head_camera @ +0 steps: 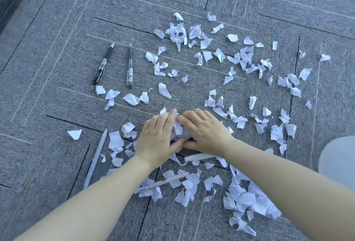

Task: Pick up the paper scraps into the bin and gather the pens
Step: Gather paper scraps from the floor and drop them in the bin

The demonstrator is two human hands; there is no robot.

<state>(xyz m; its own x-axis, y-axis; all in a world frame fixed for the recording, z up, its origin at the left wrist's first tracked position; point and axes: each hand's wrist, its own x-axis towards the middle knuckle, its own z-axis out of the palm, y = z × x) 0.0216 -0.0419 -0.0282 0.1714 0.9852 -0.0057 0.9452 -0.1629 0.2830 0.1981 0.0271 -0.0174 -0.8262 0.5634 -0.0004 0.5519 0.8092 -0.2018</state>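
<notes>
On the grey carpet, mid-frame: both hands cupped together over one small heap of scraps.
Left hand [156, 137]: fingers flat and close together, palm down, pressing scraps in from its side; no closed grasp visible.
Right hand [204, 132]: same pose, mirrored; fingertips nearly meet the left's at the far end of the heap.
Gathered heap [179, 132]: between the palms, touching both; a dark item under it, cannot tell what.
Paper scraps [242, 58]: scattered all round, densest ahead-right and near-right of the hands.
Bin [338, 161]: probably the pale rounded shape at right edge, nearer the right hand; identity unsure.
Black pen [102, 66]: far left, long axis running away from the person.
Clear pen [130, 66]: just beside it, near parallel.
White pen [96, 156]: left of left wrist, same lengthwise lie.
Printed pen [163, 182]: under the left forearm, slanted.
White marker [199, 157]: under right wrist, lying crosswise.
Writing: small label marks on clear and printed pens, unreadable.
Next move, judged: lift heap rightward to bin.
</notes>
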